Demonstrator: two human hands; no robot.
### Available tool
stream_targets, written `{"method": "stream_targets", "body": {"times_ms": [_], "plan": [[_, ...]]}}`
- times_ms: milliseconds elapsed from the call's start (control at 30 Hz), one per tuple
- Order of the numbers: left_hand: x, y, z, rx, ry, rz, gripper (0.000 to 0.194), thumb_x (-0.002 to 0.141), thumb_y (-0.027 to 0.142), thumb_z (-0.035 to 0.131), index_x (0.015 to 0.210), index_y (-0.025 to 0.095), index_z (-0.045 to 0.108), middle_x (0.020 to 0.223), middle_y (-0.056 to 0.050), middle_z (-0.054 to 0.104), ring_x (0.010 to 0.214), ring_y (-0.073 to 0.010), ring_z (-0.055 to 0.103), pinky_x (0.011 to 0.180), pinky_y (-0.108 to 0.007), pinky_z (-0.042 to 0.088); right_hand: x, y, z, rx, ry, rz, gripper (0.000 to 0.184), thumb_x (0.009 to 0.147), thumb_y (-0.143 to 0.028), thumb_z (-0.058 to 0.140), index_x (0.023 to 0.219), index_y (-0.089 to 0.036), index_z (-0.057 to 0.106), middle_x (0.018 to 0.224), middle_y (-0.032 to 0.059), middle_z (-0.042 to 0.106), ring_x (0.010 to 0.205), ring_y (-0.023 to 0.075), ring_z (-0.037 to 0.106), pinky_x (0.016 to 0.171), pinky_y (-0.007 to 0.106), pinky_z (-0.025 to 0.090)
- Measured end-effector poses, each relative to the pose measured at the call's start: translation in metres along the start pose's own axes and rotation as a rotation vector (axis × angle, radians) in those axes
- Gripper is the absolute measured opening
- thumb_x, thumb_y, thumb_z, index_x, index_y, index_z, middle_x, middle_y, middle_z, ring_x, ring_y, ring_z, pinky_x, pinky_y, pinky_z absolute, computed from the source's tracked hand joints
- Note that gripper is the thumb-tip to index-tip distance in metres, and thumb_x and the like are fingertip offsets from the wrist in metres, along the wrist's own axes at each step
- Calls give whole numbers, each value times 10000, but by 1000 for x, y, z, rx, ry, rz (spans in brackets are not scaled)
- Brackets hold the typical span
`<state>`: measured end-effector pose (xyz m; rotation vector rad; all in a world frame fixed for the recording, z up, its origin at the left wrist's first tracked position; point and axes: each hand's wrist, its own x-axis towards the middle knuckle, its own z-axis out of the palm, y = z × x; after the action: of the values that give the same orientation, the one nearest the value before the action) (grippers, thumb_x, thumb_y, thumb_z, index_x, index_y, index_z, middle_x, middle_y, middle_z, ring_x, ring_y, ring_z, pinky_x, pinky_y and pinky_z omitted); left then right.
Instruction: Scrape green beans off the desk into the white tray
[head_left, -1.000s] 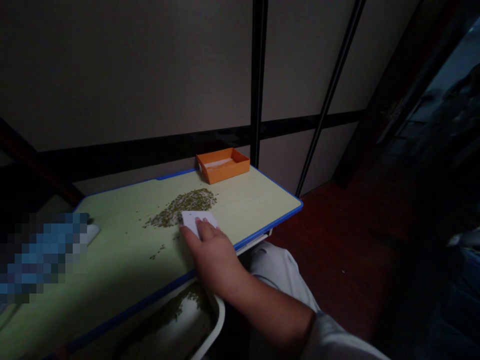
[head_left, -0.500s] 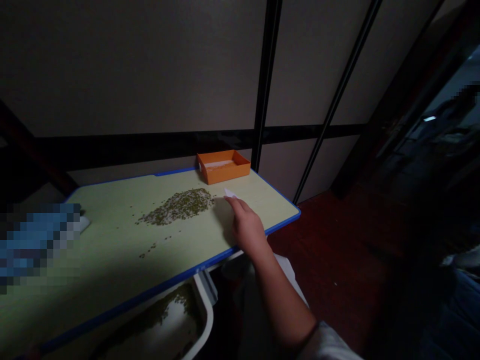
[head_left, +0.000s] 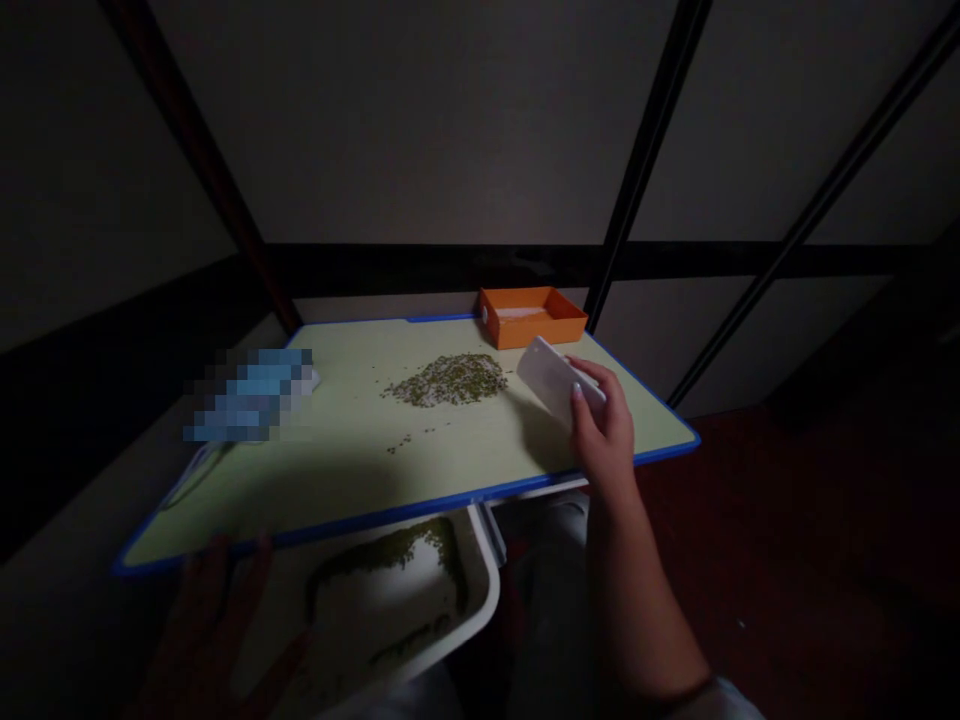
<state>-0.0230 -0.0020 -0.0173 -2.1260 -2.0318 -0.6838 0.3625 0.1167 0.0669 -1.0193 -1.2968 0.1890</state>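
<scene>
My right hand (head_left: 600, 425) grips a flat white plastic scraper (head_left: 551, 380), thumb on its near face and fingers behind. It is held tilted over the right part of the pale green tabletop (head_left: 450, 460). To its left lies a spread pile of small green beans (head_left: 454, 380) with whitish bits among them. Low at the left, my left hand (head_left: 217, 620) is in deep shadow, fingers spread, by the table's near edge and a white tray (head_left: 487, 590). That tray, beneath the tabletop, has more green grains along its inside edges.
An orange box (head_left: 536, 328) with a pale inside stands at the back right of the table. A blurred-out blue object (head_left: 255, 395) lies at the left, with a pale cable (head_left: 187, 470) beside it. Dark panels (head_left: 420, 130) rise behind the table.
The view has swung left, so the table sits further right. My right hand has turned, showing the scraper's broad face. My left hand now shows at the lower left.
</scene>
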Motion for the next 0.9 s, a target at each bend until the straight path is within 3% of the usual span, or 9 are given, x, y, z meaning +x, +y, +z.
{"method": "stream_targets", "body": {"times_ms": [67, 167, 400, 600, 733, 900], "plan": [[-1, -6, 3, -24, 0, 4, 727, 872, 461, 405, 1487, 472, 19, 1682, 72, -35, 1539, -343, 76, 1127, -667, 402, -2, -3, 9, 97, -62, 70, 249, 917, -295, 532, 1143, -237, 619, 1186, 82, 685, 1099, 229, 637, 980, 404, 497], [-2, -11, 7, -54, -7, 6, 746, 846, 483, 426, 1476, 505, 26, 1671, 136, -67, 1538, -341, 75, 1121, -663, 405, -3, -5, 22, 168, -152, 163, 244, 891, -358, 583, 1091, -229, 637, 1132, 70, 708, 1041, 234, 648, 946, 392, 496], [-1, -8, 7, -59, 28, 12, 731, 843, 494, 410, 1480, 489, 51, 1670, 129, -70, 1537, -341, 80, 1151, -686, 317, -7, -11, 37, 232, -277, 232, 246, 876, -383, 603, 1065, -233, 648, 1142, 51, 718, 1067, 240, 635, 978, 379, 462], [0, -11, 10, -21, 18, 30, 782, 826, 528, 441, 1495, 446, 46, 1675, 100, -81, 1532, -356, 81, 1145, -666, 334, -11, -18, 35, 257, -359, 254, 238, 878, -388, 611, 1067, -249, 649, 1129, 35, 722, 1037, 231, 644, 935, 355, 471], [0, -14, 11, -5, 17, 38, 798, 817, 542, 453, 1496, 439, 45, 1678, 79, -75, 1530, -367, 84, 1141, -677, 326, -12, -22, 33, 305, -414, 234, 215, 885, -379, 609, 1061, -260, 643, 1174, 30, 713, 1096, 231, 632, 986, 368, 453], [0, -12, 8, -17, -41, -3, 777, 828, 555, 428, 1501, 408, 69, 1684, 48, -56, 1536, -346, 62, 1156, -643, 316, -13, -25, 33, 301, -417, 243, 212, 891, -368, 601, 1072, -264, 642, 1184, 30, 711, 1078, 225, 635, 978, 370, 461]]}}
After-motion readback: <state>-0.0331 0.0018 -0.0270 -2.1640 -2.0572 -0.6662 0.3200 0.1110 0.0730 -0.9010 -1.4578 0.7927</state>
